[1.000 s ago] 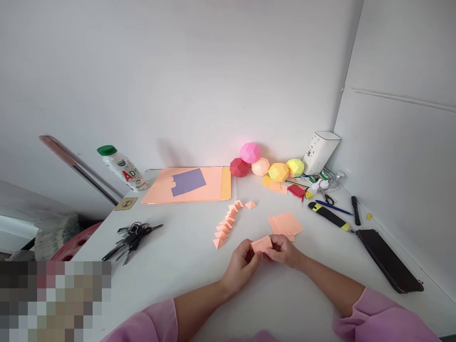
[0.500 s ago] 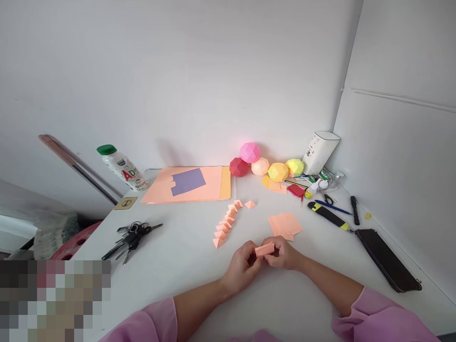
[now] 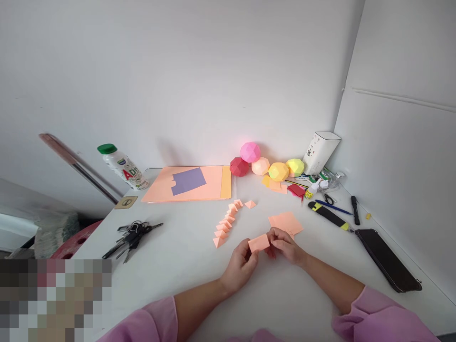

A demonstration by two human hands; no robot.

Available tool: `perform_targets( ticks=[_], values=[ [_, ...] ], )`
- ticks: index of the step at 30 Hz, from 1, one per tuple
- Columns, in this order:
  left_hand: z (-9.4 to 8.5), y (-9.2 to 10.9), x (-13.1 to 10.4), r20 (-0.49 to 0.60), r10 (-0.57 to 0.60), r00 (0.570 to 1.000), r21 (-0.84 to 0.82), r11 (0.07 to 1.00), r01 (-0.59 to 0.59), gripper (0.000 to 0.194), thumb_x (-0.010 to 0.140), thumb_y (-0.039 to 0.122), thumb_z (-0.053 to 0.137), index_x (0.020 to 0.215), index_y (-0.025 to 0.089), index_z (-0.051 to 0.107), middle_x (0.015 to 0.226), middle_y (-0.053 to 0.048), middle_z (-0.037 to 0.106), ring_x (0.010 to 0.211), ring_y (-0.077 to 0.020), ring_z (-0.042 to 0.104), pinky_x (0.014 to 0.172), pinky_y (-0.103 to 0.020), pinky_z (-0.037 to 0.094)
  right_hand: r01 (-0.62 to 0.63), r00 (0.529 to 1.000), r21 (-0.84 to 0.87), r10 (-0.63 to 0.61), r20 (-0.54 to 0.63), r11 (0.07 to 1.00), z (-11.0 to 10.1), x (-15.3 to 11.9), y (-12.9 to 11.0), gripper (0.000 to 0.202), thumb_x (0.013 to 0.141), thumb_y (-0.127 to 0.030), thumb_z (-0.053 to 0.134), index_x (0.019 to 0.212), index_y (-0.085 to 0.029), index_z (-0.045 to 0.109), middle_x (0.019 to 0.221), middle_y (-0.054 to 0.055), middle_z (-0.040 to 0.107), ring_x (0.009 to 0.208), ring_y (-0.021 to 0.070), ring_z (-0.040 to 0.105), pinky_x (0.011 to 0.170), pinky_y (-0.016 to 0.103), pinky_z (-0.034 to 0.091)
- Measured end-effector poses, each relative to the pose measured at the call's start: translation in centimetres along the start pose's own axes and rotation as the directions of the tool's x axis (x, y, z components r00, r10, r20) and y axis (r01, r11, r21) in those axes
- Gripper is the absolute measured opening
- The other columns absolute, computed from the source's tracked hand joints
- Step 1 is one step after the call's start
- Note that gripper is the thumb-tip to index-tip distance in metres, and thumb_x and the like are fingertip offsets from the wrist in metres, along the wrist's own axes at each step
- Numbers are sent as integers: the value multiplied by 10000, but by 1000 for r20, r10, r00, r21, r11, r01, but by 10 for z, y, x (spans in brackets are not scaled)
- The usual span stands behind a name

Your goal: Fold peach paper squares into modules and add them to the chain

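Note:
A small folded piece of peach paper point(image 3: 259, 243) is held above the table, its flat face toward me. My left hand point(image 3: 239, 267) pinches its left end between thumb and fingers. At the right edge of the paper, my right hand point(image 3: 287, 247) is closed with its fingertips on it; part of those fingers is hidden. Just behind the right hand lies a small stack of peach paper squares point(image 3: 288, 221). A row of folded peach paper pieces point(image 3: 225, 223) runs away from me on the left, with one more folded piece point(image 3: 250, 204) beside its far end.
Faceted paper balls point(image 3: 260, 166) stand along the wall. Peach sheets point(image 3: 156, 190) carry a purple paper point(image 3: 188, 181). Keys point(image 3: 133, 237) and a bottle point(image 3: 124, 168) are on the left. A cutter point(image 3: 327, 215), glue bottle point(image 3: 311, 190) and black case point(image 3: 388, 260) lie right.
The folded paper has turned so that its wider face shows. My right hand has shifted slightly up and right, to the paper's edge; the left hand still holds it.

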State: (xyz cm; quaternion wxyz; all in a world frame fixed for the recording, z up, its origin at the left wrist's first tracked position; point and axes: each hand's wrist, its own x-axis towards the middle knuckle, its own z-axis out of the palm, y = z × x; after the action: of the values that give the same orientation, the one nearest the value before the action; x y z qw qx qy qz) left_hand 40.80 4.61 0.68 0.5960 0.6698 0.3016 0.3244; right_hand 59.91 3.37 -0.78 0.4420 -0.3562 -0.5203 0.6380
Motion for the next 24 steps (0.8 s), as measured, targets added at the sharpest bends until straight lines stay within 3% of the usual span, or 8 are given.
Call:
perform_targets(
  ticks=[3,6,9,17,24],
  values=[
    [0,-4,0,-26,-36,999,17,999,36,199,863,322,424,781,162,509,703,-7,497,617,-120,409,568,-243,346,-58,998,-79,60,14,995,5,-1,-4,133,802,-283,548,832,-160,507,715,3,568,576,108,508,536,236,393],
    [1,-10,0,-71,-100,992,65,992,105,212,817,310,486,666,181,412,606,46,344,555,-98,305,509,-225,277,-115,993,-166,118,6,979,9,0,-7,177,781,-297,603,841,-133,571,708,7,561,602,106,507,546,226,386],
    [1,-12,0,-75,-111,991,71,991,116,252,799,294,498,628,195,341,592,61,285,547,-93,268,503,-220,252,-132,991,-169,132,-10,977,9,1,-7,206,761,-319,625,822,-124,602,699,14,576,606,112,520,561,237,411],
    [0,-6,-1,-46,-86,995,-86,993,81,167,801,273,489,693,186,396,653,38,387,578,-93,334,541,-220,311,-94,994,-80,89,-67,992,-1,3,2,255,721,-370,650,780,-128,598,652,9,598,509,100,518,490,232,418],
    [-2,-6,-1,-53,-186,981,-299,940,162,285,881,474,359,878,194,414,723,5,529,563,-105,488,539,-238,392,-106,992,-196,90,-89,975,5,2,-3,248,753,-374,634,764,-127,623,642,9,579,524,99,496,484,227,411]
  ],
)
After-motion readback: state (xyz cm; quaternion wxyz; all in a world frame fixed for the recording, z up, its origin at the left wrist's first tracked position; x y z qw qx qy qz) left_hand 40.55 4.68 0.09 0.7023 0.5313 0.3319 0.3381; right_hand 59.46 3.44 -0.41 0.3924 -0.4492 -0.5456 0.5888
